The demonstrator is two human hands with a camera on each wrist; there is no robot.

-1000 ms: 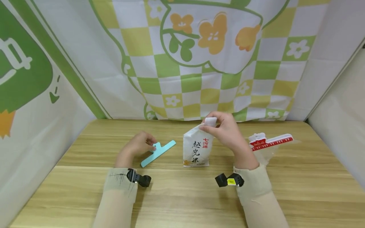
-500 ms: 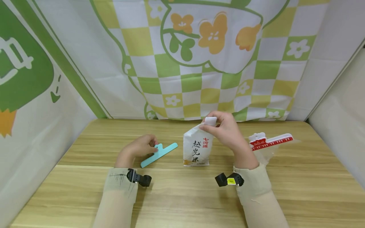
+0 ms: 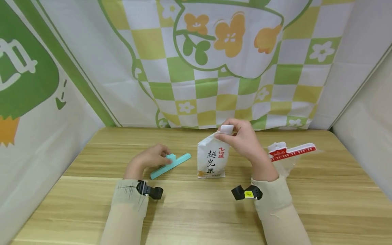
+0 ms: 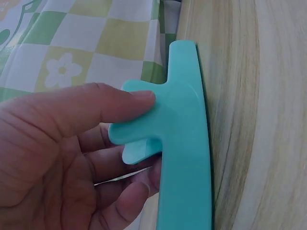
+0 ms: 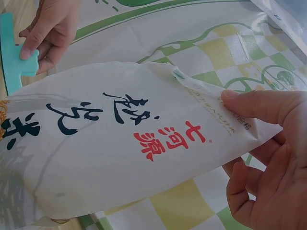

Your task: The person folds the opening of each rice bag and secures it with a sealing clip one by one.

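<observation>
My left hand (image 3: 150, 157) pinches the handle tab of a teal bag clip (image 3: 181, 160), which lies slanted on the table. Close up in the left wrist view, the thumb presses the front tab of the clip (image 4: 184, 153) while the fingers curl behind it. To the right stands a white paper rice bag (image 3: 211, 159) with black and red characters. Its folded top corner is held between the thumb and fingers of my right hand (image 3: 245, 142). The right wrist view has the bag (image 5: 96, 148) across its middle, the clip apart from it.
A red and white bag clip (image 3: 291, 152) on a clear plastic bag (image 3: 284, 166) lies at the right, partly behind the right forearm. Checked flowered cloth (image 3: 226, 88) hangs at the back edge of the wooden table (image 3: 190, 211).
Over the last second, my left hand has shifted slightly right along the clip, its thumb moving further onto the tab. The clip has turned a little. Right hand and rice bag stay nearly still.
</observation>
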